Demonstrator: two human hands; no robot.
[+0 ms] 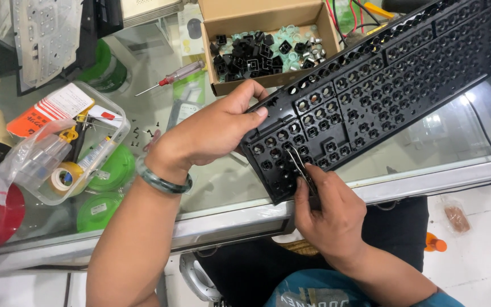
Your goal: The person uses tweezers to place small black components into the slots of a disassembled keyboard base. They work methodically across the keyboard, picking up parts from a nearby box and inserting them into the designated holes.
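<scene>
A black keyboard frame (382, 79) with its keycaps off lies tilted across the glass counter, its near left corner toward me. My left hand (211, 128), with a green bangle on the wrist, grips the frame's left edge. My right hand (328, 207) holds metal tweezers (299, 165) whose tips rest in a key socket at the frame's lower left corner.
A cardboard box (268, 17) of black keycaps and small clear parts stands behind the frame. A red-handled screwdriver (177, 74) and tiny screws (143, 133) lie on the glass counter (211, 187). A clear tub (63, 142) of tools sits left. A white membrane sheet (44, 28) is far left.
</scene>
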